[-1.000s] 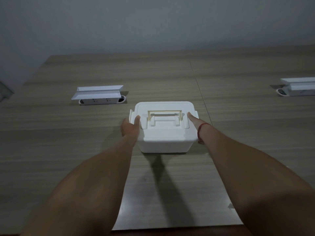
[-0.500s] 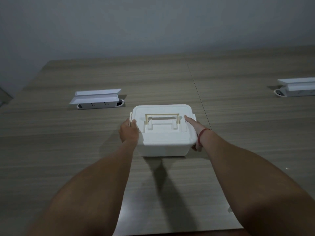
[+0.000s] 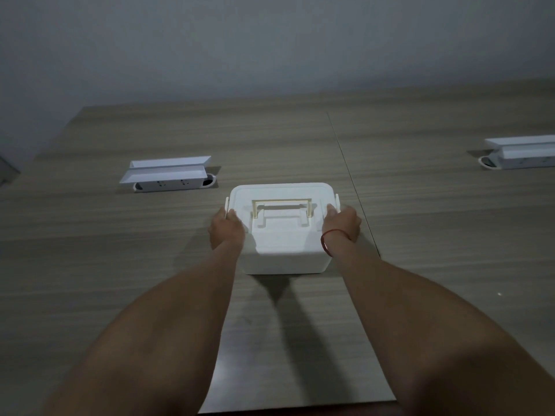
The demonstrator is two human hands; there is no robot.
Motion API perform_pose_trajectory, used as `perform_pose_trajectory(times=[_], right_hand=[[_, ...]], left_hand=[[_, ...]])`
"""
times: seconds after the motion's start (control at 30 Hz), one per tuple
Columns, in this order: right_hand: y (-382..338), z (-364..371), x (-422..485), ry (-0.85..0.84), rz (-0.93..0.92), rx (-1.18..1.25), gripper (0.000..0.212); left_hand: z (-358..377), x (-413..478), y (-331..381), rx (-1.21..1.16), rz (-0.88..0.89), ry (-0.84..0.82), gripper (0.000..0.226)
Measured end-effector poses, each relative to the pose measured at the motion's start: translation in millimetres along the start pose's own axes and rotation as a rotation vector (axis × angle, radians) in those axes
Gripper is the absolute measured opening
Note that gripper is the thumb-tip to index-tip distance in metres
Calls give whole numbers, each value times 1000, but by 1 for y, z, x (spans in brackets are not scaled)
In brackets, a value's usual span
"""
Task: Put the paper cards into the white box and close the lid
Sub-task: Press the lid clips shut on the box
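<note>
A: Any writing or labels to read?

B: None I can read. I see a plain white box [image 3: 282,235] with its lid [image 3: 282,202] on, handle [image 3: 281,208] folded flat, at the middle of a wood-grain desk [image 3: 420,235].

A: And the hands?

B: My left hand [image 3: 226,231] clasps the box's left side, my right hand [image 3: 342,225] its right side, thumbs on the lid.

A: Room around it?

B: Bare desk all round. A white socket unit [image 3: 168,174] sits well apart, back left; another [image 3: 522,153] far right. The near desk edge lies below my forearms.

Dim grey wall [image 3: 270,40], wood-grain table [image 3: 120,265]
</note>
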State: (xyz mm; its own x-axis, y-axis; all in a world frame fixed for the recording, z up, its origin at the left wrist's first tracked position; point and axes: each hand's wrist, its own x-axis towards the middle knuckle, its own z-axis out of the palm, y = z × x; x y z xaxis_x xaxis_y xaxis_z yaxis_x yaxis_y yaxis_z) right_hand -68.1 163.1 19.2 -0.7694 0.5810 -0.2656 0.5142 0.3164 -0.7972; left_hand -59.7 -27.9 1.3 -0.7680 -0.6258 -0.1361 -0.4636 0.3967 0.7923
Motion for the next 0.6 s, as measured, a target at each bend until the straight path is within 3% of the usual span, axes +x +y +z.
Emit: perform_pose_trajectory(times=[0.23,0.33,0.47,0.6], right_hand=[[1,0,3,23,-79,-59,32],[3,1,2,23,-108,-57,34],[1,4,0,12,-59,-48,29],[-2,7,1,16,-63,-44,27]], left_hand=[[5,-1,38,69,-316,-104,108],[6,-3,30,109,-238,-112,97],[-4,-9,2,230,56,-177,80],[-2,-3,-3,226,115,-125,73]])
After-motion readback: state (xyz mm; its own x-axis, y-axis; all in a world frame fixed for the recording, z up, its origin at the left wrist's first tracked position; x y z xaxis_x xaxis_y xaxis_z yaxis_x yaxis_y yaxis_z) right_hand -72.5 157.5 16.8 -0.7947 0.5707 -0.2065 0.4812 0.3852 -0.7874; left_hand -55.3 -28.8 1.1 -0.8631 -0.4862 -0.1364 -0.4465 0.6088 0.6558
